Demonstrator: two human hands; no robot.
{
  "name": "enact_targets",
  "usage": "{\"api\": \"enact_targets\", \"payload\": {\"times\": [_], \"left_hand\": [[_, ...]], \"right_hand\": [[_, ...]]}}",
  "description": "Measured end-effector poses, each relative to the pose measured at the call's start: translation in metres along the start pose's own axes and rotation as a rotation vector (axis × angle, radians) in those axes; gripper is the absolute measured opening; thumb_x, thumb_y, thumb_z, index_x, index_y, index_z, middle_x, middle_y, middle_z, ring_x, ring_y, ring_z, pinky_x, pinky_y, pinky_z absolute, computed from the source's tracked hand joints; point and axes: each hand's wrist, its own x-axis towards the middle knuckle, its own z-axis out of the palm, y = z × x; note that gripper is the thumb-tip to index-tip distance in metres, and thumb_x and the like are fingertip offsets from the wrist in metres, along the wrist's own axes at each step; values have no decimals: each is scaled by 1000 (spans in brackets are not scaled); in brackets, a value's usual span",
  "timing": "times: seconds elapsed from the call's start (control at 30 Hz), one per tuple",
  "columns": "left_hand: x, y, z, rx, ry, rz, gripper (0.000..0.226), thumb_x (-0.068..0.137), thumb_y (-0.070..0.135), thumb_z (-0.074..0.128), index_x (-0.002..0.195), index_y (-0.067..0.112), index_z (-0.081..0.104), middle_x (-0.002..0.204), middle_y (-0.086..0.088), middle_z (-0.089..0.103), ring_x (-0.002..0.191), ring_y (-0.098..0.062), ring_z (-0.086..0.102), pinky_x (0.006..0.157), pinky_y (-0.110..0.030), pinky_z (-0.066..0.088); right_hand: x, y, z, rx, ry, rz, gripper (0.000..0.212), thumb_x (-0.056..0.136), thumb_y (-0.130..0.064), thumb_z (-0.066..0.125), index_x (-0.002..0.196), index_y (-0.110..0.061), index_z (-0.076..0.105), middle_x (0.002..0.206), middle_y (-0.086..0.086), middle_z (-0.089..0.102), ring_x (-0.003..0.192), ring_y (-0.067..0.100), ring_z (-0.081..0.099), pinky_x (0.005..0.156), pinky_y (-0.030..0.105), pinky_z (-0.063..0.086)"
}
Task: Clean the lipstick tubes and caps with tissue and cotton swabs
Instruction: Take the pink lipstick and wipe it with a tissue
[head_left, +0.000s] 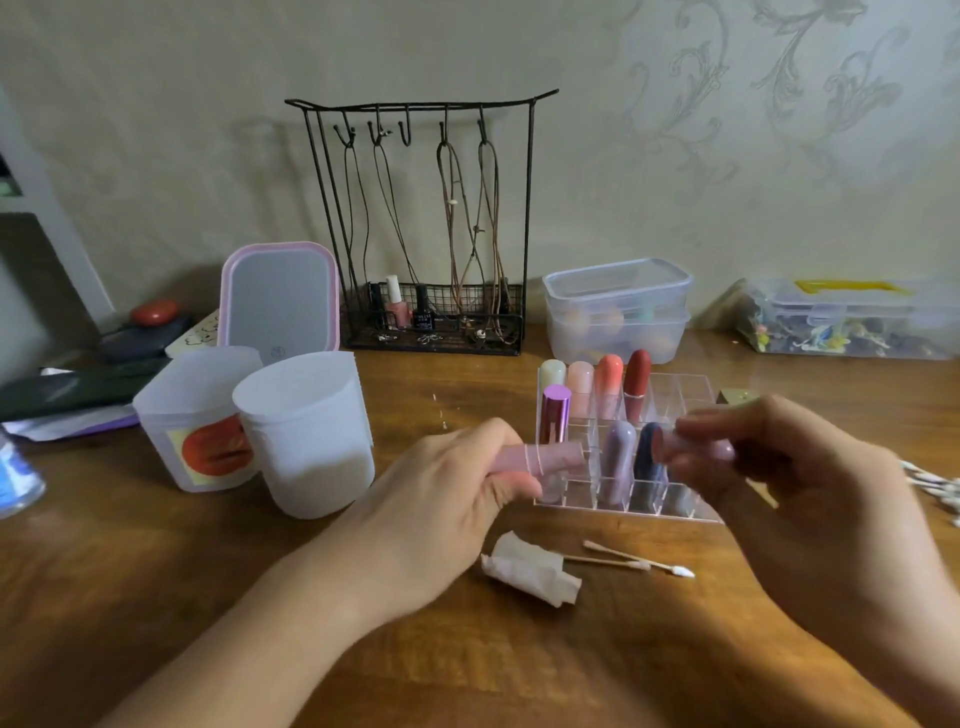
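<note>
My left hand (457, 493) grips a pale pink lipstick tube (540, 460) that points to the right. My right hand (789, 478) pinches its pink cap (696, 447), held a short way off the tube's end. Both hover in front of a clear acrylic organiser (691, 395) with several lipsticks standing in its compartments. A crumpled tissue (530, 569) lies on the wooden table below my hands, with two used cotton swabs (634, 561) beside it.
Two white frosted tubs (306, 441) stand at the left, a pink mirror (280, 299) behind them. A black wire jewellery rack (426, 234) and clear lidded boxes (618, 306) line the wall. More cotton swabs (935, 486) lie at the right edge.
</note>
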Motion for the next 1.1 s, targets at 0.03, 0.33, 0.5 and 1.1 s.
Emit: {"api": "enact_targets", "payload": {"times": [0.03, 0.33, 0.5, 1.1], "left_hand": [[1, -2, 0, -28, -20, -21, 28, 86, 59, 26, 93, 38, 43, 95, 23, 54, 91, 7, 52, 71, -17, 46], [0, 1, 7, -243, -139, -168, 18, 92, 43, 54, 96, 42, 37, 92, 14, 48, 79, 1, 46, 64, -16, 39], [3, -4, 7, -168, -101, -258, 15, 91, 25, 57, 85, 35, 48, 81, 12, 53, 70, -2, 53, 59, -14, 38], [2, 0, 7, -1179, 94, -283, 23, 96, 37, 47, 101, 20, 63, 93, -4, 62, 83, -19, 51, 71, -34, 36]], "right_hand": [[2, 1, -3, 1, 0, 38, 13, 74, -33, 73, 84, -39, 66, 83, -22, 72, 67, 7, 67, 62, 19, 52], [-7, 6, 15, -406, -324, 255, 22, 72, -45, 82, 79, -40, 62, 64, -34, 59, 57, 1, 52, 52, 19, 42], [-7, -1, 20, -617, -386, 208, 22, 81, -63, 63, 89, -45, 54, 76, -17, 61, 64, 1, 51, 50, 11, 32], [-21, -18, 35, -225, -331, 72, 42, 75, -78, 51, 95, -45, 68, 82, -26, 64, 59, -7, 58, 49, 9, 45]]}}
